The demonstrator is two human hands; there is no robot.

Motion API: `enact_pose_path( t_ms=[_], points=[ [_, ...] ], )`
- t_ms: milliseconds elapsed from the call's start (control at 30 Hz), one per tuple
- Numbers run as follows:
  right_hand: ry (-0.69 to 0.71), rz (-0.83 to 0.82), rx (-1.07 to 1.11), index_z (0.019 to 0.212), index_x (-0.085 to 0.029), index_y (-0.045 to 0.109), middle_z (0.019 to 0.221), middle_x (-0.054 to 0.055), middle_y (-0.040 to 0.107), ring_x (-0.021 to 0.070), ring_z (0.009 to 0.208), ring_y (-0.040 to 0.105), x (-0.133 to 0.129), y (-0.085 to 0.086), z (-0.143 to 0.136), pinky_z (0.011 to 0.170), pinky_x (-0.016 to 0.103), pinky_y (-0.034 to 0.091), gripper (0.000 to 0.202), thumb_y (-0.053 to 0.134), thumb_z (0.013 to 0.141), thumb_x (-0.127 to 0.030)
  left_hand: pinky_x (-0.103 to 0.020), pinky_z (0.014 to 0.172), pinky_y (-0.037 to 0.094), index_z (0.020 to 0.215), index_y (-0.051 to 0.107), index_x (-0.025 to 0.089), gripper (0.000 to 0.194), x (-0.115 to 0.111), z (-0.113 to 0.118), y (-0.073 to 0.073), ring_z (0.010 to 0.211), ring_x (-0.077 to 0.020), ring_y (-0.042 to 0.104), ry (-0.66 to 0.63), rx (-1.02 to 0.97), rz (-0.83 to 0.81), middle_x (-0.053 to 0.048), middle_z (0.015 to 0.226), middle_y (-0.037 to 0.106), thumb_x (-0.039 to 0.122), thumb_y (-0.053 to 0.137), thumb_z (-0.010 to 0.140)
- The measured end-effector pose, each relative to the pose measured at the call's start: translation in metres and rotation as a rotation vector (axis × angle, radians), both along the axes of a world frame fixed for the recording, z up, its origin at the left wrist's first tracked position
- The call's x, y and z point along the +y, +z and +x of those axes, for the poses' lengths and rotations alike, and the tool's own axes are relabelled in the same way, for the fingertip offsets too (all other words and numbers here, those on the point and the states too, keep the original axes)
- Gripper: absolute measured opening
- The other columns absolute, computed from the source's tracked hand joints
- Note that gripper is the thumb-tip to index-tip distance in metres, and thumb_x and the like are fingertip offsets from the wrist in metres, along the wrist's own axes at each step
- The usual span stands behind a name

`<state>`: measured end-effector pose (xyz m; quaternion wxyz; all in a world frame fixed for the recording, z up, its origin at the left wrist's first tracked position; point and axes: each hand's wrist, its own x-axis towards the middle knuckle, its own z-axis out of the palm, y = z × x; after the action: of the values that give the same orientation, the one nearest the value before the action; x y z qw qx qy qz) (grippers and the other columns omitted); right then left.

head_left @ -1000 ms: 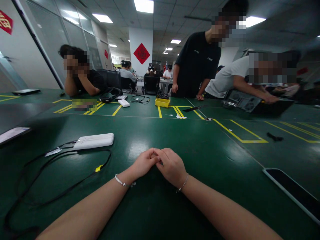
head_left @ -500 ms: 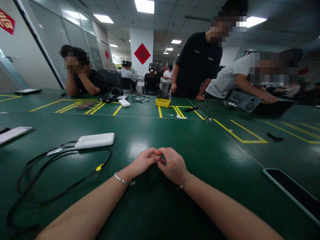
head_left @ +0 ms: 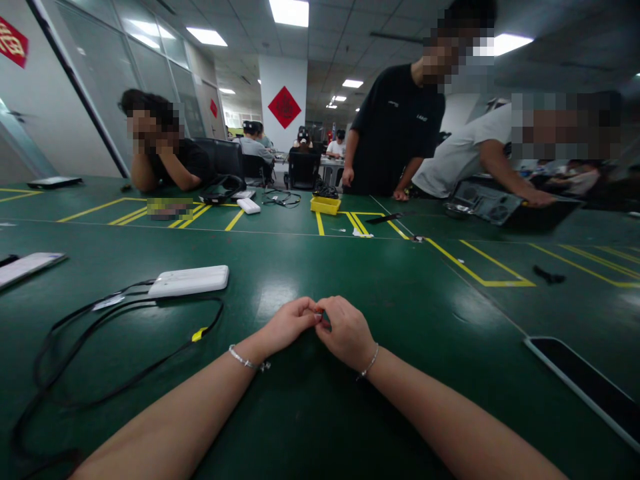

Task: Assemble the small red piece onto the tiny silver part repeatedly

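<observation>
My left hand [head_left: 290,325] and my right hand [head_left: 345,330] meet fingertip to fingertip, low over the green table [head_left: 300,413]. Pinched between them is a small orange-red object [head_left: 319,311], mostly covered by the fingers, so its kind cannot be made out. Both hands are closed on it, thumbs and index fingers pressed together. A thin silver bracelet circles each wrist. To the left of my left hand lies a white power bank [head_left: 190,281] with a black cable [head_left: 165,360] looping toward me.
A phone with a pale case [head_left: 585,380] lies at the right, another flat device [head_left: 30,269] at the far left. Across the table are a yellow box [head_left: 325,205] with black items and yellow tape lines. A person in white handles a computer case [head_left: 500,203]; others sit or stand nearby.
My fingers close further over the orange-red object, leaving less of it showing; both arms stay in place. The person in white has shifted slightly over the computer case.
</observation>
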<state>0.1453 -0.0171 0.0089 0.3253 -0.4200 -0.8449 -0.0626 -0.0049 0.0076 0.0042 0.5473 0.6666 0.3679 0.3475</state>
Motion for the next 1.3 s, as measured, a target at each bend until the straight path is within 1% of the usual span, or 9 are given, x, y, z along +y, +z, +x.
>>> enact_pose_path(
  t_ms=[300,533,700,767,867,967,1067,1167,1300],
  points=[
    [-0.013,-0.016,-0.007,0.081,-0.016,0.050,0.073,0.004,0.053,0.0160,0.069,0.046,-0.001,0.002,0.000,0.066,0.028,0.038,0.013,0.044,0.069,-0.013,-0.024,0.067,0.039,0.075,0.053,0.014,0.010,0.002,-0.001,-0.006,0.067,-0.0120,0.051,-0.004,0.011,0.014,0.000,0.071,0.057,0.023,0.053,0.071],
    [-0.008,-0.035,-0.003,0.085,-0.016,0.052,0.077,0.005,0.053,0.0165,0.074,0.047,0.000,0.001,0.000,0.070,0.029,0.039,0.018,0.044,0.069,-0.013,-0.025,0.067,0.040,0.077,0.054,0.013,0.012,-0.001,0.001,0.001,0.068,-0.0124,0.051,-0.012,0.013,0.017,-0.001,0.073,0.058,0.023,0.052,0.072],
    [-0.097,-0.067,-0.077,0.088,-0.017,0.054,0.078,0.006,0.054,0.0172,0.076,0.049,0.005,0.007,0.011,0.071,0.029,0.040,0.017,0.047,0.073,-0.022,-0.028,0.073,0.041,0.095,0.049,0.014,0.021,-0.002,0.000,0.001,0.074,-0.0133,0.054,-0.017,-0.044,0.000,-0.003,0.077,0.061,0.024,0.050,0.076],
    [-0.196,-0.091,-0.125,0.089,-0.017,0.055,0.081,0.007,0.055,0.0179,0.080,0.050,0.011,0.012,0.025,0.072,0.029,0.040,0.018,0.046,0.075,-0.024,-0.029,0.074,0.041,0.100,0.045,0.014,0.025,-0.001,-0.001,-0.001,0.075,-0.0133,0.055,-0.027,-0.081,-0.028,-0.004,0.080,0.062,0.024,0.049,0.077],
    [-0.456,-0.210,-0.207,0.085,-0.016,0.057,0.082,0.008,0.057,0.0190,0.079,0.053,0.023,0.020,0.059,0.069,0.030,0.041,0.020,0.044,0.076,-0.028,-0.031,0.075,0.041,0.100,0.045,0.014,0.025,0.000,-0.002,-0.004,0.075,-0.0134,0.056,-0.037,-0.077,-0.030,-0.007,0.084,0.064,0.025,0.049,0.077],
    [-0.745,-0.459,-0.306,0.082,-0.014,0.059,0.083,0.011,0.059,0.0208,0.075,0.056,0.035,0.025,0.105,0.063,0.032,0.042,0.024,0.042,0.075,-0.030,-0.031,0.075,0.042,0.099,0.045,0.015,0.024,0.001,-0.002,-0.005,0.076,-0.0134,0.056,-0.042,-0.063,-0.020,-0.007,0.085,0.065,0.026,0.049,0.078],
    [-0.964,-0.698,-0.340,0.085,-0.011,0.061,0.090,0.017,0.060,0.0250,0.079,0.058,0.041,0.026,0.152,0.062,0.034,0.043,0.027,0.041,0.074,-0.025,-0.030,0.075,0.042,0.099,0.046,0.015,0.024,0.001,-0.002,-0.006,0.076,-0.0129,0.057,-0.045,-0.066,-0.024,-0.007,0.085,0.065,0.025,0.049,0.078],
    [-1.110,-0.798,-0.279,0.088,-0.009,0.063,0.098,0.020,0.058,0.0286,0.084,0.058,0.042,0.023,0.189,0.064,0.036,0.044,0.030,0.042,0.072,-0.024,-0.030,0.075,0.042,0.099,0.046,0.015,0.024,0.001,-0.002,-0.006,0.076,-0.0129,0.057,-0.039,-0.060,-0.029,-0.007,0.085,0.065,0.025,0.049,0.078],
    [-1.219,-0.784,-0.186,0.098,-0.007,0.059,0.101,0.023,0.057,0.0314,0.088,0.056,0.040,0.019,0.217,0.067,0.040,0.044,0.042,0.043,0.071,-0.034,-0.030,0.075,0.042,0.099,0.046,0.015,0.024,0.001,-0.002,-0.005,0.076,-0.0132,0.057,-0.038,-0.050,-0.032,-0.007,0.085,0.065,0.025,0.050,0.077]
  ],
)
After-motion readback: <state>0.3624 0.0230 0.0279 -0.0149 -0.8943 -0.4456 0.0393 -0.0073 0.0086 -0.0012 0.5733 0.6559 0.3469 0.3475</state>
